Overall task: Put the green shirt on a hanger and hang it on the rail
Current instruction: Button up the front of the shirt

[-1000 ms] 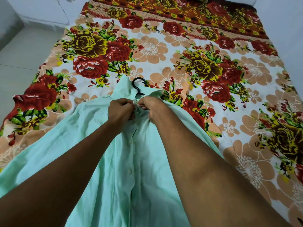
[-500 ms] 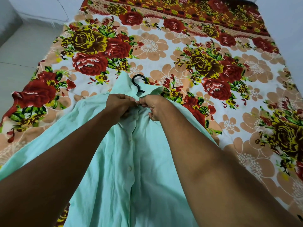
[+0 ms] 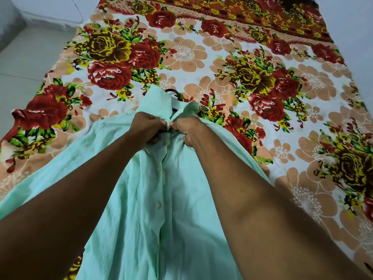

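1. The green shirt (image 3: 173, 209) lay front-up on the floral bedsheet (image 3: 252, 81), collar toward the far end.
2. The left hand (image 3: 148, 126) was closed, pinching the placket just below the collar.
3. The right hand (image 3: 186, 127) was likewise closed on the opposite placket edge, knuckles nearly touching the left.
4. The black hanger hook (image 3: 175, 93) poked out from the collar opening, resting on the sheet.

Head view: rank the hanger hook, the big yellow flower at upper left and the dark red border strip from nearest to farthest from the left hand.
1. Hanger hook, just beyond the left hand, at the collar.
2. Big yellow flower, farther up-left.
3. Dark red border strip, across the bed's far end.
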Demonstrator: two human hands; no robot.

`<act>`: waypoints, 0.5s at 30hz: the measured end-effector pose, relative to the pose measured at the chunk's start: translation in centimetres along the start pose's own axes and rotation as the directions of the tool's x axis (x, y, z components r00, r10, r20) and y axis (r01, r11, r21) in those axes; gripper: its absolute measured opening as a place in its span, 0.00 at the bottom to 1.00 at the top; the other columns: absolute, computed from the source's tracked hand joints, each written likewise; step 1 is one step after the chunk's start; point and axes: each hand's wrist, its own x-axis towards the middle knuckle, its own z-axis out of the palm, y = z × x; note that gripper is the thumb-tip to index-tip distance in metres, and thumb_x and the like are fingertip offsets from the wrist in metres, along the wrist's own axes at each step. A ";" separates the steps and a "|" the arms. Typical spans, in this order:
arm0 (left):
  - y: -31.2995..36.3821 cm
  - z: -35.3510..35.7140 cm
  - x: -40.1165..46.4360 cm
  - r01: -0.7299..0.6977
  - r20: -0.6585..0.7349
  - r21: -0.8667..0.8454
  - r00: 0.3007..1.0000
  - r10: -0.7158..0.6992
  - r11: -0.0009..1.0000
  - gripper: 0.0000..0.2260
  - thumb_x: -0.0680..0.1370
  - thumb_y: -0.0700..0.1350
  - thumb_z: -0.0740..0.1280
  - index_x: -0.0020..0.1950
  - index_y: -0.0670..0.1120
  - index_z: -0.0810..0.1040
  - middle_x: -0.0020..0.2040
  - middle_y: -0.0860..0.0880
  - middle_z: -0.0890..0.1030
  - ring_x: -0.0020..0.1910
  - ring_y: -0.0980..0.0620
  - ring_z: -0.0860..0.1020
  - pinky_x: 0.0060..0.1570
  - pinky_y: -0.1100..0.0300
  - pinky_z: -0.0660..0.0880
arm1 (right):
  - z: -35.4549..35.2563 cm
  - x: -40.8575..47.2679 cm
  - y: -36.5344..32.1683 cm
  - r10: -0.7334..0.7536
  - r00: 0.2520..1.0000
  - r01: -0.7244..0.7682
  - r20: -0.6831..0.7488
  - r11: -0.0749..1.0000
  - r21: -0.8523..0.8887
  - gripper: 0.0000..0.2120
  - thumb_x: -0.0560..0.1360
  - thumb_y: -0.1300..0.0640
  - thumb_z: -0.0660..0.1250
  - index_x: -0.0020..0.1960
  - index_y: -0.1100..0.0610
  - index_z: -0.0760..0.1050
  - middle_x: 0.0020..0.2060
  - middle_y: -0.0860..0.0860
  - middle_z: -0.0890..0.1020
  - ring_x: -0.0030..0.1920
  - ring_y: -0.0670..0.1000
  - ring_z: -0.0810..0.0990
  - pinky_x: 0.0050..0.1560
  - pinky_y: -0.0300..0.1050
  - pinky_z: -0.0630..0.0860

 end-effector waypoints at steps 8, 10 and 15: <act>1.8 1.5 0.6 0.094 0.008 0.306 0.995 -0.101 0.947 0.07 0.76 0.36 0.65 0.39 0.39 0.72 0.32 0.43 0.71 0.27 0.47 0.69 0.26 0.61 0.66 | 0.3 0.0 1.1 -0.072 0.994 0.077 -0.085 0.996 0.055 0.10 0.71 0.61 0.74 0.50 0.64 0.82 0.42 0.57 0.84 0.38 0.56 0.81 0.35 0.49 0.80; 2.1 1.9 0.9 0.130 0.017 0.317 0.990 -0.143 0.939 0.09 0.79 0.36 0.63 0.38 0.41 0.71 0.33 0.43 0.71 0.27 0.47 0.68 0.25 0.61 0.65 | -0.1 -0.1 1.5 -0.106 0.986 0.108 -0.130 0.994 0.007 0.11 0.73 0.58 0.73 0.52 0.64 0.82 0.41 0.57 0.82 0.37 0.56 0.78 0.34 0.46 0.75; 2.2 2.0 1.3 0.118 0.029 0.354 0.990 -0.137 0.928 0.10 0.78 0.37 0.66 0.38 0.43 0.70 0.34 0.45 0.72 0.23 0.51 0.71 0.20 0.66 0.66 | -0.3 -0.4 2.8 -0.149 0.951 0.163 -0.271 0.986 0.031 0.13 0.65 0.57 0.79 0.48 0.60 0.85 0.40 0.55 0.87 0.35 0.56 0.85 0.37 0.54 0.85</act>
